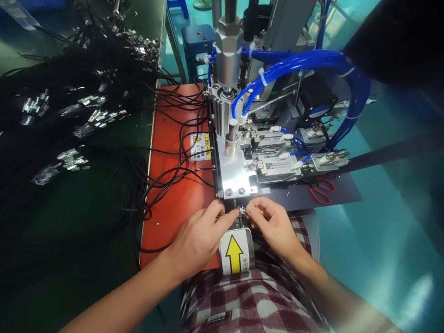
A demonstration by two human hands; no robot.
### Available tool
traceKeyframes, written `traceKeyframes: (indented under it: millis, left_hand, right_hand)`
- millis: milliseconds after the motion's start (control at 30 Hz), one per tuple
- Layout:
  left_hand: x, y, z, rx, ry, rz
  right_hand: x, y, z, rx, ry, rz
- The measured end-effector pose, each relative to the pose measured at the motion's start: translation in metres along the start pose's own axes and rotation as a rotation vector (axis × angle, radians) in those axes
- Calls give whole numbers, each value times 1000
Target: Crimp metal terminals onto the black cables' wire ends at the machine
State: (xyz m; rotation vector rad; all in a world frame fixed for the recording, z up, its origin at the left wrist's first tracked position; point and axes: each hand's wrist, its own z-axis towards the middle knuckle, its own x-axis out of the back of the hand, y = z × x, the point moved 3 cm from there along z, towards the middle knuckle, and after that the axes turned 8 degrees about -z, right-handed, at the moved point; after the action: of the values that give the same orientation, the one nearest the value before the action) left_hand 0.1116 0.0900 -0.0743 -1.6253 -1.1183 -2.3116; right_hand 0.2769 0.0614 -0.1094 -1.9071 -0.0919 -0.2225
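At the front end of the machine, a small bunch of thin coloured wires (243, 211) stretches between my fingertips. My left hand (199, 233) is closed, its thumb tip against the left side of the wires. From the other side, my right hand (274, 224) pinches the wires between thumb and forefinger. Both hands are just in front of the machine's metal plate (237, 173), over a narrow dark track. A label with a yellow arrow (235, 254) sits right below them. The exact grip under the left fingers is hidden.
Black cables (176, 173) cross an orange-red board (166, 231) on the left. Beyond it lies a large heap of cables with shiny metal connectors (72, 159). Blue air hoses (298, 60) arch over the machine's cylinders. Red-handled scissors (322, 190) rest on the right.
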Motion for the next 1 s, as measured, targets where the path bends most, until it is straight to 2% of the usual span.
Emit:
traceKeyframes:
  millis: [367,633,733,900,1000]
  left_hand:
    - [-2,0,-1,7,-32,51]
    - [-1,1,0,9,-10,40]
    - [-1,1,0,5,-7,26]
    - [0,2,1,-1,-13,22]
    - [0,3,2,-20,-4,38]
  right_hand:
    - [-4,5,-3,160,108,-81]
    - [-5,10,-3,221,118,-95]
    - [-5,9,-3,160,88,-39]
    - [-5,3,0,-65,-51,149]
    - [-5,-1,0,-153,-126,208]
